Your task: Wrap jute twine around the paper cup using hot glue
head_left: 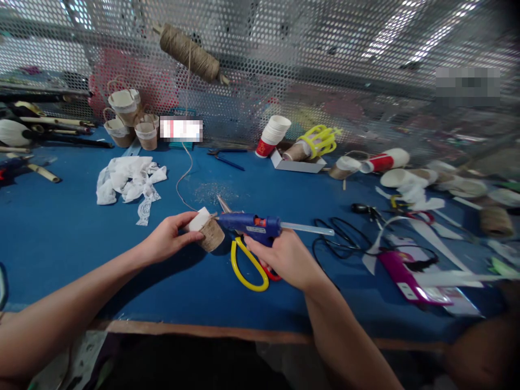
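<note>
My left hand (179,235) grips a small paper cup (212,236) wrapped in brown burlap, tilted on its side above the table. In my right hand (282,254) is a blue hot glue gun (249,223), a clear glue stick poking out of its back. The gun's nozzle meets the cup near its rim, touching it or very close. A thin twine (177,187) runs from the cup up to a twine spool (190,53) hung on the mesh. Scissors with yellow handles (248,265) lie under the gun, their red part half hidden by my right hand.
White lace (128,181) lies crumpled at left, with several burlap cups (146,132) behind it. Pliers (229,161), stacked paper cups (273,135) and a white box (298,162) stand along the back. Black cable (339,238) and a purple power strip (406,276) are at right.
</note>
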`<state>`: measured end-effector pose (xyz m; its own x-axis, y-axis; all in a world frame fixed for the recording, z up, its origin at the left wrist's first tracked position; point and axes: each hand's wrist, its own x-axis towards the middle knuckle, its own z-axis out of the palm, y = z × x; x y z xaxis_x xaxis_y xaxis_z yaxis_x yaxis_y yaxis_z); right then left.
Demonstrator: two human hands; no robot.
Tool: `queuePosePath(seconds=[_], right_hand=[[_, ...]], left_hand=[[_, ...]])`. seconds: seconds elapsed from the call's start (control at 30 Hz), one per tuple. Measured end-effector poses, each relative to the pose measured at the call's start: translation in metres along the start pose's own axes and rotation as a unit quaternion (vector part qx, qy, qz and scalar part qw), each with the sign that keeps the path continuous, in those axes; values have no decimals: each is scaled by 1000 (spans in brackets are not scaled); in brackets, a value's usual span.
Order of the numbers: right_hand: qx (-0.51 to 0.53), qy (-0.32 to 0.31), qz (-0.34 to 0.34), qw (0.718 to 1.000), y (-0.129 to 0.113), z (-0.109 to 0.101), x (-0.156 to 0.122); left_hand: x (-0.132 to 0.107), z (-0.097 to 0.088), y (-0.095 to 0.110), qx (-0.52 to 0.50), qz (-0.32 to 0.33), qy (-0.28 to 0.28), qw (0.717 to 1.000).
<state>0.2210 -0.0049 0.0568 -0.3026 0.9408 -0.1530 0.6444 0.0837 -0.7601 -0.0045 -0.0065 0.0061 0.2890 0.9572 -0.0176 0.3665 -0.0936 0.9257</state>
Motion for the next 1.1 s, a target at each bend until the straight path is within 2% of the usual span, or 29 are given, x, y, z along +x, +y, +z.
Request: queuePosePath(seconds=[0.27, 0.43, 0.5, 0.57, 0.67, 0.73, 0.97, 1.1], right_hand=[[39, -30, 7, 999, 1, -1, -4], [100, -64, -26, 993, 5, -15, -1], [153, -40, -14, 987, 10, -23, 6], [191, 10, 17, 981, 17, -31, 16], [181, 106, 80, 974, 31, -41, 37], [173, 134, 93, 971, 39, -45, 52], [108, 181, 147, 966, 61, -40, 81], [57, 155, 195, 967, 68, -35, 87]], left_hand=[[0, 1, -1, -12, 7, -7, 1000], [1, 0, -2, -4, -2, 1, 1000], [2, 0, -2, -2, -7, 4, 1000], [2, 0, -2, -9, -5, 12, 1000], [3, 1, -1, -28, -1, 17, 999], [4, 2, -1, -33, 7, 25, 999], [5, 4, -3, -40, 17, 21, 999], [4, 4, -2, -43, 28, 18, 999]])
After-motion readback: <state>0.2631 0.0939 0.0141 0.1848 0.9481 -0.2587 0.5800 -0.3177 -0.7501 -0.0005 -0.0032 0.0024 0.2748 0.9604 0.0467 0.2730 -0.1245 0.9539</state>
